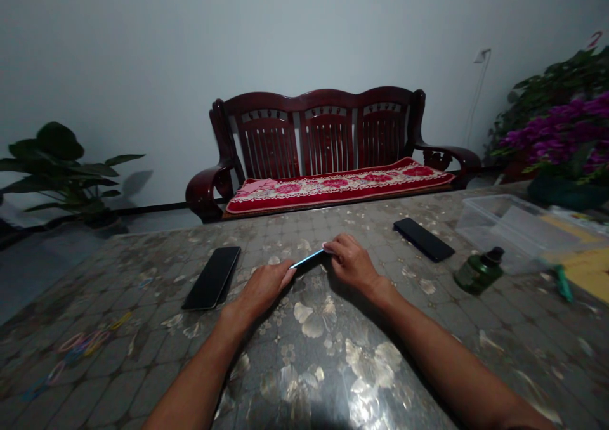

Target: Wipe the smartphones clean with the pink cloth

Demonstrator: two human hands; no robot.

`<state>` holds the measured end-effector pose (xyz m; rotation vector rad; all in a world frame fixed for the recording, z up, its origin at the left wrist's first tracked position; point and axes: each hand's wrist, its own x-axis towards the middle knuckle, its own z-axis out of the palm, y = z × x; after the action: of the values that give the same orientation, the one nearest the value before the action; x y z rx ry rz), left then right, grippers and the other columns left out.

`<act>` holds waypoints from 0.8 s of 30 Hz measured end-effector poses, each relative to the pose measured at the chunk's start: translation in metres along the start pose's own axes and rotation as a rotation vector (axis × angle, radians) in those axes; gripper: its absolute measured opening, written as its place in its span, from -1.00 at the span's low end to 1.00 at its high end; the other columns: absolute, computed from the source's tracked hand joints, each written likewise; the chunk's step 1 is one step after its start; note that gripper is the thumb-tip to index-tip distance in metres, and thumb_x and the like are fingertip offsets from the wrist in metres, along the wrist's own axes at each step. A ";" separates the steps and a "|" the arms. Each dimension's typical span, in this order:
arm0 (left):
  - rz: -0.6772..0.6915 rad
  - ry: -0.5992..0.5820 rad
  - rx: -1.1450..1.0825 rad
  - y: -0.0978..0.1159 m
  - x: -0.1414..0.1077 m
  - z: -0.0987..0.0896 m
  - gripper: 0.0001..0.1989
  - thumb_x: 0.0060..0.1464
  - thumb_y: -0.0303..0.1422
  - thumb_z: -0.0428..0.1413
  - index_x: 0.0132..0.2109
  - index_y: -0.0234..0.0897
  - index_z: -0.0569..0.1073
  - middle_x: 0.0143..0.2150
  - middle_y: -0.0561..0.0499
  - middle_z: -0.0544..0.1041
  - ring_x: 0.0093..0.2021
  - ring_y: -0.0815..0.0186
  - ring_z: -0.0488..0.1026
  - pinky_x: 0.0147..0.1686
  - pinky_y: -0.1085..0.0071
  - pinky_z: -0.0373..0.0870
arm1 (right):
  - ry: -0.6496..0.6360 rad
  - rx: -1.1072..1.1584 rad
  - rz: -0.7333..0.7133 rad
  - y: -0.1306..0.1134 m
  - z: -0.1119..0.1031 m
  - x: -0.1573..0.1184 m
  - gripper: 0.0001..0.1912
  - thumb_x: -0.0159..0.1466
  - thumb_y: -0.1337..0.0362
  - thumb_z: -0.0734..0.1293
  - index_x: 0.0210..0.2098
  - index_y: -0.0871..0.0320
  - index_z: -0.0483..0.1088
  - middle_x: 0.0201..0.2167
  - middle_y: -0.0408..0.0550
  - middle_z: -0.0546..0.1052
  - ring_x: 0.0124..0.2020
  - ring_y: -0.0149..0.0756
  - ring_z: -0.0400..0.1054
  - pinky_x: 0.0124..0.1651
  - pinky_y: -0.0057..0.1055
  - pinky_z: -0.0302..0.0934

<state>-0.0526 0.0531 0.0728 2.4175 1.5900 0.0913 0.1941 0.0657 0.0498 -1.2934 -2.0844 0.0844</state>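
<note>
Between my two hands is a thin phone [307, 259], seen edge-on with a light blue edge. My left hand [268, 284] is closed on its left end. At the other end, my right hand [352, 262] pinches it, with a small pale spot at the fingertips that I cannot make out. The phone is tilted, its right end farther from me, just over the patterned tablecloth [304, 366]. To the left of my left hand lies a black phone [212, 278], screen up. Another dark phone [423, 238] lies beyond my right hand, to the right.
A green bottle with a black cap [478, 271] stands at the right beside a clear plastic box [499, 227]. Several coloured rubber bands [85, 343] lie at the left. A wooden bench [328, 138] with a red cover stands behind the table. Purple flowers [566, 132] are at the far right.
</note>
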 end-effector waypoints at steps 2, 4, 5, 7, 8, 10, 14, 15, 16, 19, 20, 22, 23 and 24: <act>0.009 0.008 0.001 -0.001 0.000 0.001 -0.65 0.39 -0.22 -0.19 0.06 -0.15 0.44 -0.19 -0.06 0.62 -0.16 0.15 0.58 -0.21 0.40 0.32 | 0.022 -0.006 0.009 0.003 0.001 0.001 -0.68 0.24 0.49 0.24 -0.09 0.14 0.51 -0.21 0.02 0.46 -0.10 -0.20 0.31 -0.02 -0.37 0.19; 0.017 0.015 -0.015 0.000 -0.001 0.001 -0.66 0.39 -0.22 -0.19 0.07 -0.14 0.43 -0.18 -0.06 0.62 -0.16 0.16 0.58 -0.21 0.42 0.32 | 0.038 -0.014 0.030 0.006 0.001 0.002 -0.68 0.25 0.49 0.24 -0.09 0.14 0.51 -0.21 0.03 0.46 -0.11 -0.19 0.31 -0.01 -0.36 0.19; 0.022 0.018 -0.027 0.000 -0.001 0.001 -0.66 0.39 -0.22 -0.19 0.08 -0.13 0.42 -0.18 -0.05 0.62 -0.16 0.16 0.58 -0.22 0.42 0.31 | 0.038 -0.018 0.038 0.007 0.001 0.002 -0.68 0.24 0.49 0.23 -0.10 0.14 0.51 -0.21 0.03 0.47 -0.11 -0.19 0.31 -0.01 -0.36 0.19; 0.033 0.032 -0.046 0.001 -0.002 0.002 -0.66 0.39 -0.23 -0.18 0.09 -0.14 0.42 -0.16 -0.06 0.63 -0.16 0.17 0.58 -0.22 0.43 0.31 | 0.031 -0.015 0.029 0.005 0.002 0.003 -0.68 0.24 0.49 0.24 -0.10 0.14 0.52 -0.22 0.03 0.46 -0.12 -0.19 0.30 -0.01 -0.35 0.19; 0.038 0.040 -0.053 0.001 -0.002 0.002 -0.66 0.39 -0.23 -0.17 0.10 -0.14 0.41 -0.15 -0.06 0.63 -0.15 0.16 0.58 -0.22 0.43 0.31 | 0.030 -0.005 0.013 0.002 0.003 0.003 -0.69 0.24 0.50 0.24 -0.11 0.14 0.52 -0.23 0.02 0.46 -0.13 -0.19 0.30 -0.03 -0.35 0.20; 0.047 0.052 -0.064 0.002 -0.001 0.004 -0.66 0.39 -0.25 -0.16 0.14 -0.15 0.41 -0.14 -0.08 0.63 -0.15 0.16 0.59 -0.22 0.43 0.31 | 0.036 0.029 -0.038 -0.007 0.006 0.003 -0.69 0.24 0.51 0.24 -0.12 0.14 0.51 -0.24 0.02 0.46 -0.15 -0.21 0.30 -0.06 -0.36 0.20; 0.048 0.069 -0.042 -0.001 0.001 0.009 -0.66 0.39 -0.24 -0.13 0.14 -0.17 0.42 -0.14 -0.10 0.63 -0.14 0.13 0.59 -0.20 0.41 0.32 | 0.007 0.047 -0.157 -0.031 0.014 0.005 -0.69 0.21 0.54 0.24 -0.16 0.15 0.51 -0.27 0.00 0.45 -0.19 -0.22 0.29 -0.12 -0.38 0.19; 0.051 0.074 -0.036 -0.002 0.001 0.010 -0.67 0.38 -0.24 -0.13 0.13 -0.17 0.42 -0.13 -0.10 0.63 -0.13 0.12 0.59 -0.19 0.40 0.32 | -0.007 0.035 -0.183 -0.037 0.016 0.005 -0.70 0.21 0.53 0.25 -0.16 0.15 0.51 -0.27 0.01 0.45 -0.18 -0.21 0.29 -0.13 -0.37 0.18; 0.055 0.080 -0.033 -0.003 0.001 0.011 -0.68 0.38 -0.25 -0.12 0.12 -0.17 0.42 -0.13 -0.10 0.63 -0.12 0.11 0.58 -0.19 0.40 0.33 | -0.021 0.023 -0.208 -0.042 0.017 0.006 -0.71 0.21 0.52 0.26 -0.16 0.15 0.51 -0.27 0.01 0.45 -0.18 -0.20 0.28 -0.13 -0.37 0.18; 0.069 0.092 -0.044 -0.004 0.001 0.012 -0.69 0.38 -0.27 -0.11 0.09 -0.18 0.44 -0.11 -0.11 0.63 -0.11 0.10 0.58 -0.17 0.38 0.34 | -0.045 -0.013 -0.262 -0.052 0.021 0.008 -0.73 0.23 0.51 0.25 -0.16 0.15 0.50 -0.26 0.03 0.45 -0.16 -0.18 0.27 -0.12 -0.36 0.17; 0.072 0.094 -0.049 -0.004 0.001 0.011 -0.69 0.38 -0.27 -0.11 0.09 -0.19 0.45 -0.10 -0.12 0.63 -0.11 0.10 0.58 -0.16 0.38 0.34 | -0.047 -0.027 -0.267 -0.053 0.021 0.009 -0.73 0.23 0.51 0.25 -0.16 0.15 0.50 -0.25 0.03 0.45 -0.16 -0.18 0.27 -0.12 -0.36 0.17; 0.070 0.092 -0.061 -0.002 0.000 0.010 -0.68 0.38 -0.27 -0.12 0.10 -0.20 0.45 -0.10 -0.13 0.63 -0.10 0.10 0.58 -0.16 0.37 0.35 | -0.045 -0.058 -0.250 -0.049 0.020 0.009 -0.73 0.22 0.51 0.26 -0.17 0.16 0.51 -0.25 0.04 0.46 -0.16 -0.18 0.27 -0.12 -0.36 0.17; 0.065 0.088 -0.070 -0.001 0.000 0.008 -0.67 0.38 -0.27 -0.12 0.11 -0.20 0.45 -0.10 -0.12 0.63 -0.10 0.10 0.58 -0.16 0.38 0.35 | -0.039 -0.072 -0.223 -0.045 0.018 0.009 -0.72 0.22 0.51 0.26 -0.17 0.15 0.51 -0.25 0.04 0.46 -0.16 -0.18 0.28 -0.12 -0.37 0.17; 0.058 0.083 -0.079 0.000 -0.001 0.007 -0.67 0.38 -0.26 -0.12 0.11 -0.19 0.45 -0.10 -0.12 0.63 -0.10 0.11 0.58 -0.17 0.38 0.35 | -0.034 -0.086 -0.190 -0.040 0.015 0.009 -0.72 0.21 0.51 0.25 -0.17 0.15 0.52 -0.25 0.04 0.46 -0.16 -0.18 0.28 -0.13 -0.37 0.17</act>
<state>-0.0512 0.0511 0.0662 2.4283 1.5206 0.2629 0.1522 0.0576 0.0579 -1.1434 -2.2504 -0.0679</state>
